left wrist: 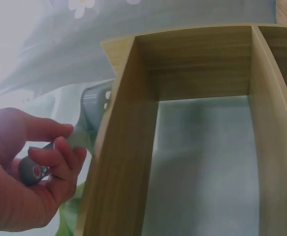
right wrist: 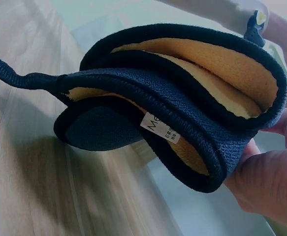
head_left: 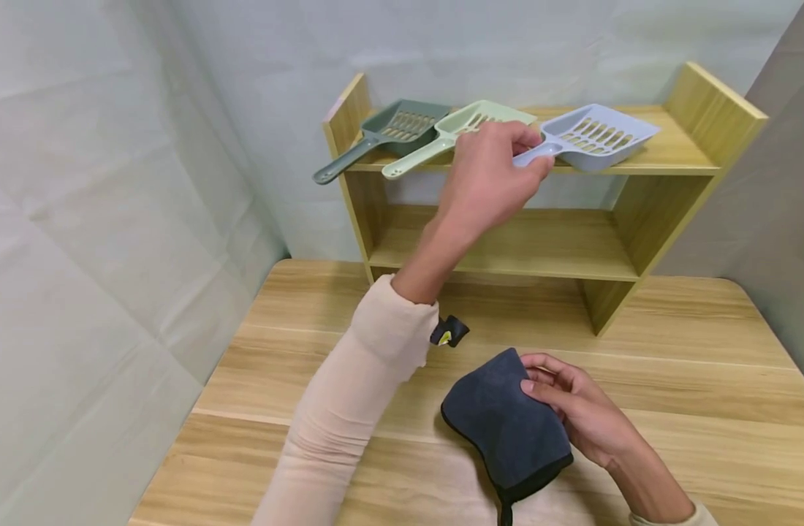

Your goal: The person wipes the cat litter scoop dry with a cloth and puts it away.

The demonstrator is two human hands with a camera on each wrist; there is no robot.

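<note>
My left hand [head_left: 490,172] grips the handle of a pale lavender-blue litter scoop [head_left: 599,135] at the top board of a wooden shelf. In the left wrist view, fingers and thumb curl around that handle [left wrist: 32,171], whose end has a hole. Lower down, my right hand [head_left: 589,413] pinches the edge of a folded dark blue cloth [head_left: 507,424] with black trim. The right wrist view shows the cloth's orange inner side, a white label [right wrist: 160,129] and a hanging loop [right wrist: 22,78]. To the left of the lavender scoop lie a pale green scoop [head_left: 428,152] and a dark green scoop [head_left: 356,157].
The wooden shelf [head_left: 507,241] stands at the back of the wood-grain table [head_left: 244,409]; the scoop handles jut past its front edge. A small black object with a yellow-green mark [head_left: 449,332] lies beside my left sleeve. Pale sheeting [head_left: 112,219] hangs behind and left.
</note>
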